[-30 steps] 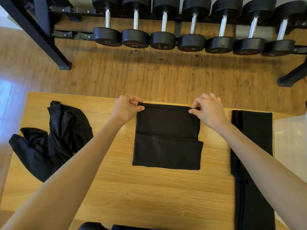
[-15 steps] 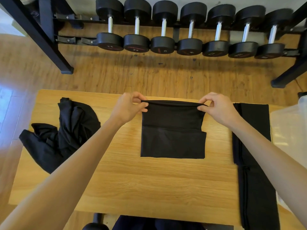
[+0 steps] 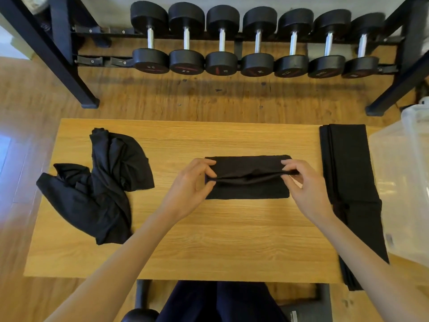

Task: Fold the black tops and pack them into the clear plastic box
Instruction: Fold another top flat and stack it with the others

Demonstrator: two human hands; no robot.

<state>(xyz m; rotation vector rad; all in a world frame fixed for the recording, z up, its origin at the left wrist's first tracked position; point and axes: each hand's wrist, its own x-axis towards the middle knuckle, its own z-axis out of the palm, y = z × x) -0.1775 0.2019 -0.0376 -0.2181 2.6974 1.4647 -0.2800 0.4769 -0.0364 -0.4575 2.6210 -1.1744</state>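
Note:
A partly folded black top (image 3: 248, 187) lies at the middle of the wooden table (image 3: 209, 249). My left hand (image 3: 192, 182) pinches its folded-over edge on the left. My right hand (image 3: 299, 182) pinches the same edge on the right. The edge is lifted a little and drawn over the lower half. A crumpled black top (image 3: 102, 182) lies at the table's left side. A long folded black top (image 3: 350, 177) lies along the right edge. The clear plastic box (image 3: 404, 182) stands just right of the table.
A black rack of several dumbbells (image 3: 257, 43) stands on the wooden floor beyond the table. Its legs (image 3: 89, 101) reach the floor at the far left and right. My dark-clothed legs (image 3: 220, 303) show below the near table edge.
Both hands have pulled the top's far edge toward me, folding it over the near half. The garment now looks shorter. The camera view has tilted, showing more of the table.

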